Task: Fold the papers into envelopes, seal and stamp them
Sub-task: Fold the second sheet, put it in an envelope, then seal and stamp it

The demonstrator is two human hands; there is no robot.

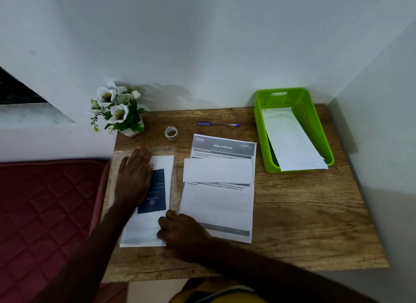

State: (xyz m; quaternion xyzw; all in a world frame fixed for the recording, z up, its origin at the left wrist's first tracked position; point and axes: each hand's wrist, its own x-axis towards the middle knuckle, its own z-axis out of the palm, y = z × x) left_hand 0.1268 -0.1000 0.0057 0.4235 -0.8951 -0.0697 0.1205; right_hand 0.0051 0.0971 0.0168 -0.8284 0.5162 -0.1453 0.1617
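Two bare hands work one folded white paper with a dark blue printed panel (155, 190), which lies lengthwise at the left of the wooden surface (304, 212). The left hand (135, 178) lies flat on its far half, fingers straight, apparently to pin the fold. The right hand (180, 233) rests on the near end with fingers curled at the paper's edge; whether its grip pinches the sheet I cannot tell.

Just right lies a printed white sheet headed "Wipe Railings" (219, 199), a blank folded white slip (217, 171) across it, probably next in line. A roll of clear tape (171, 132) and a blue pen (218, 124) sit beyond, within reach for sealing. The lime-green plastic basket (315, 127) at the far right holds a long white folded piece (290, 140), likely finished.
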